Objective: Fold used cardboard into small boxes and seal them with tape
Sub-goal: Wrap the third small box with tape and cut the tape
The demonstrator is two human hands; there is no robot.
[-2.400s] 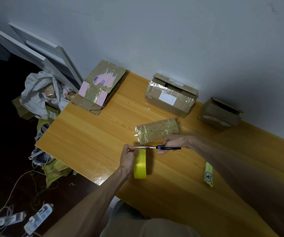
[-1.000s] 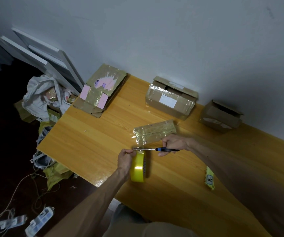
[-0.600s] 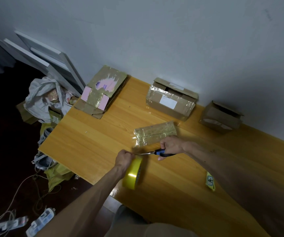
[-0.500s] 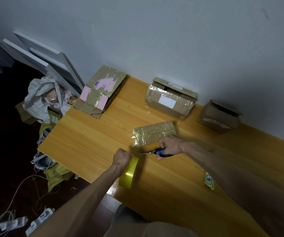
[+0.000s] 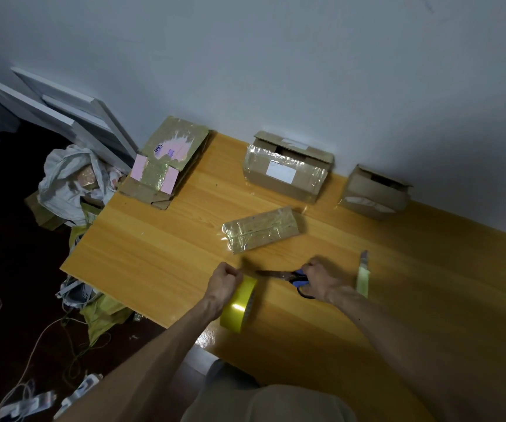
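A small flat box (image 5: 261, 229) wrapped in shiny clear tape lies in the middle of the wooden table (image 5: 160, 251). Nearer to me, my left hand (image 5: 225, 280) grips a yellow tape roll (image 5: 239, 304) that stands tilted on its edge. Just right of it, my right hand (image 5: 318, 280) holds blue-handled scissors (image 5: 285, 275), blades pointing left toward the roll. Both hands are apart from the wrapped box.
A taped box with a white label (image 5: 286, 172) and an open brown box (image 5: 373, 193) stand against the wall. Flattened cardboard with pink patches (image 5: 166, 166) lies at the table's far left corner. A yellow utility knife (image 5: 362, 277) lies right of my right hand. Bags and cables litter the floor at left.
The tape roll has come away from the wrapped box and tilted down toward me. My right hand has drawn the scissors back from the box toward the near edge.
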